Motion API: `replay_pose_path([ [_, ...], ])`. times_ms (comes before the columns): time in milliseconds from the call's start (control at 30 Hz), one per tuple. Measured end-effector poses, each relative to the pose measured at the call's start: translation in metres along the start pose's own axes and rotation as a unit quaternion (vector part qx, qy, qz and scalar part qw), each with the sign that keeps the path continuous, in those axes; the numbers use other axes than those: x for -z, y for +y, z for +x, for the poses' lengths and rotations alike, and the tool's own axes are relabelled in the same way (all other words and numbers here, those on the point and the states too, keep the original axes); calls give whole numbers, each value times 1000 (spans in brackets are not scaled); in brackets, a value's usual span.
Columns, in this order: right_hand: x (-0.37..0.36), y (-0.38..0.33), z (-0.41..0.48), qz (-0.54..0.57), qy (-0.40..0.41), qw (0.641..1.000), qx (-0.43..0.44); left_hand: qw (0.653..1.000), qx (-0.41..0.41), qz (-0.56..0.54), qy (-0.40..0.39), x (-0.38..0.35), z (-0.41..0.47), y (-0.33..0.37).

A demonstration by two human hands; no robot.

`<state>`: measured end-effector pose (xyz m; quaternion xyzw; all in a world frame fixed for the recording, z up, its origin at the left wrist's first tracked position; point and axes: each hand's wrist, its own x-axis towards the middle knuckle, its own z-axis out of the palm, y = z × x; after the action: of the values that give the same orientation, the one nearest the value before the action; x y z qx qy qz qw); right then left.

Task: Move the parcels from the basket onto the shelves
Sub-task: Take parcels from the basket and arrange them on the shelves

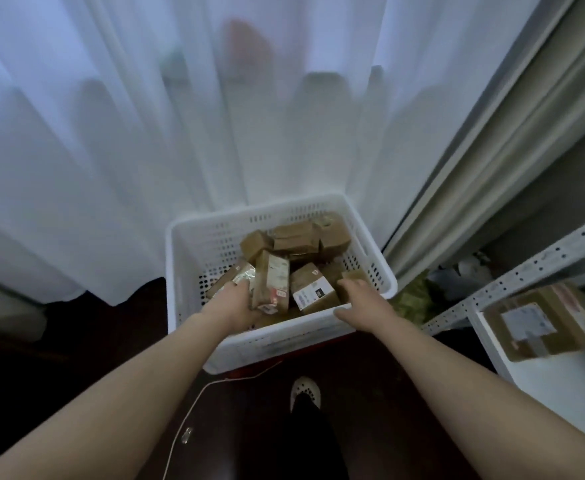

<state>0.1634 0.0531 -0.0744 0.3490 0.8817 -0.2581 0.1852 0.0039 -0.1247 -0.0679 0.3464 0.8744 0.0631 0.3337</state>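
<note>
Reaching into the basket [284, 344], left hand [230, 303] touches a shiny parcel [239, 273], finger grip impossible to tell; right hand's [362, 301] fingers [347, 284] curl over a small brown parcel [353, 274].

White shelf [561, 393] bearing parcel [540, 323], cable [187, 410] on floor [104, 344]

Head view looks steeply down, close over the basket [187, 271]

Fingertips of my left hand [230, 303] are hidden behind the tall parcel [272, 282]. Those of my right hand [360, 299] are hidden behind a small parcel [351, 277]. Can't tell grip on either. Shelf parcel [540, 320] on the right is blurred, label unreadable. Shelf [561, 382] is cut off by the right edge. Shapes behind the far curtain [215, 116] are indistinct.
</note>
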Motion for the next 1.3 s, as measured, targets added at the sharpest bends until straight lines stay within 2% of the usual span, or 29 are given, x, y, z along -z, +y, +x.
replay_pose_path([
  [267,-9,9,160,53,-57,996,-42,994,83,-57,-47,5,119,-30],
  [433,-34,23,229,66,-75,991,-94,984,111,-92,-102,-28,180,-54],
  [633,-81,42,289,52,-112,982,-146,975,123,-136,-123,-73,249,-71],
  [767,-107,46,307,25,-138,978,-155,959,147,-195,-144,-99,283,-75],
  [933,-128,50,316,-39,-145,979,-138,909,213,-323,-153,-150,321,-98],
  [1033,-133,49,315,-53,-151,978,-136,888,251,-352,-158,-150,324,-92],
  [1200,-121,45,301,-14,-134,982,-135,849,269,-408,-202,-132,309,-90],
  [1300,-101,32,282,82,-103,984,-119,848,248,-412,-224,-99,287,-91],
])
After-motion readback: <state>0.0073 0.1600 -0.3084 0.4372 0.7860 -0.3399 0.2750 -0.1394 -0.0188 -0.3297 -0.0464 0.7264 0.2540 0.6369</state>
